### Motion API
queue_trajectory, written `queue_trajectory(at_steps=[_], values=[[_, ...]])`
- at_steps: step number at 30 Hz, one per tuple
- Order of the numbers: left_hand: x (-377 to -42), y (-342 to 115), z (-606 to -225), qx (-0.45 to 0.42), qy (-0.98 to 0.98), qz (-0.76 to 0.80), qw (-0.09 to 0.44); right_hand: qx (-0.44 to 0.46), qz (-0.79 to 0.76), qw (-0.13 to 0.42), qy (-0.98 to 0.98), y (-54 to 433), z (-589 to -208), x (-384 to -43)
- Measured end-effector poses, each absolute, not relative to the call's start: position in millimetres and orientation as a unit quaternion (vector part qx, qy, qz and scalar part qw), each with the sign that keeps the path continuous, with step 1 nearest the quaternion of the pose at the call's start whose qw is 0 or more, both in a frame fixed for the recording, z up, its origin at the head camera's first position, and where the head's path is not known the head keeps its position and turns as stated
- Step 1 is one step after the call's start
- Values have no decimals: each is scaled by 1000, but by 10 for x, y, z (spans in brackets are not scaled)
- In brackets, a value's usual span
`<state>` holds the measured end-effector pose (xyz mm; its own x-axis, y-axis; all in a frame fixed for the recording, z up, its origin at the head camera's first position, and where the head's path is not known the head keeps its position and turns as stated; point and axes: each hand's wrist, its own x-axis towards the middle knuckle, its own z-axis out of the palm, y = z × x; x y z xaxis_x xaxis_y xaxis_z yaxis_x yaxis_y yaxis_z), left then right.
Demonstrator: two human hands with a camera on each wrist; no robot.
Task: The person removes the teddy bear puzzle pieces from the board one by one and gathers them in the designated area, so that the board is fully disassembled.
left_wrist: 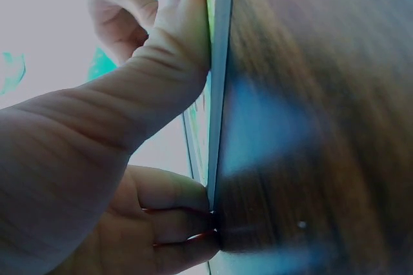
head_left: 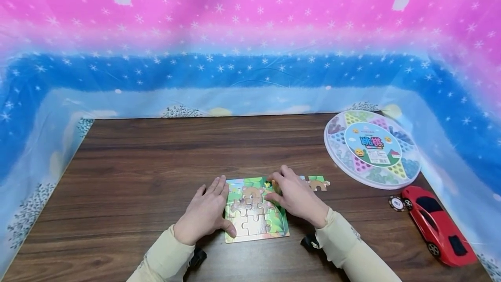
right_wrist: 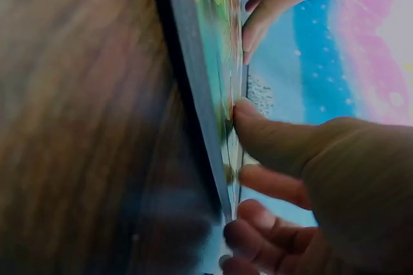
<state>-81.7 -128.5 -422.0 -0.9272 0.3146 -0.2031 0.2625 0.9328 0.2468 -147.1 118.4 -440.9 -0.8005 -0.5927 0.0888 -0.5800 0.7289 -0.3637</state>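
A jigsaw puzzle point(head_left: 250, 225) with a cartoon bear lies on the wooden table, in a shallow tray with a thin edge point(left_wrist: 222, 62). My left hand point(head_left: 207, 210) rests along its left side with fairly straight fingers. The left thumb point(head_left: 230, 228) presses on the near left corner. At the far right part of the puzzle is my right hand point(head_left: 295, 195), thumb and bent forefinger on either side of a puzzle piece that they largely cover. In the right wrist view, the right thumb point(right_wrist: 251, 120) and fingertips touch the puzzle's surface.
Loose puzzle pieces point(head_left: 318, 182) lie just beyond my right hand. A round Chinese checkers box point(head_left: 375, 142) sits at the far right. Nearer are a poker chip point(head_left: 396, 203) and a red toy car point(head_left: 438, 225). A patterned cloth point(head_left: 250, 68) surrounds the table point(head_left: 137, 164).
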Motion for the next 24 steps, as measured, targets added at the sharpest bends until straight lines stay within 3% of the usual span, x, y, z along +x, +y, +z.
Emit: queue_trajectory(at_steps=[12,24], values=[[-817,-1289,-4215,151,976,107,115,-346,-111,-24,931,1202,-4395,-1480],[-819,-1283,-4214,148,976,108,117,-325,-136,20,936,1187,-4378,-1480]])
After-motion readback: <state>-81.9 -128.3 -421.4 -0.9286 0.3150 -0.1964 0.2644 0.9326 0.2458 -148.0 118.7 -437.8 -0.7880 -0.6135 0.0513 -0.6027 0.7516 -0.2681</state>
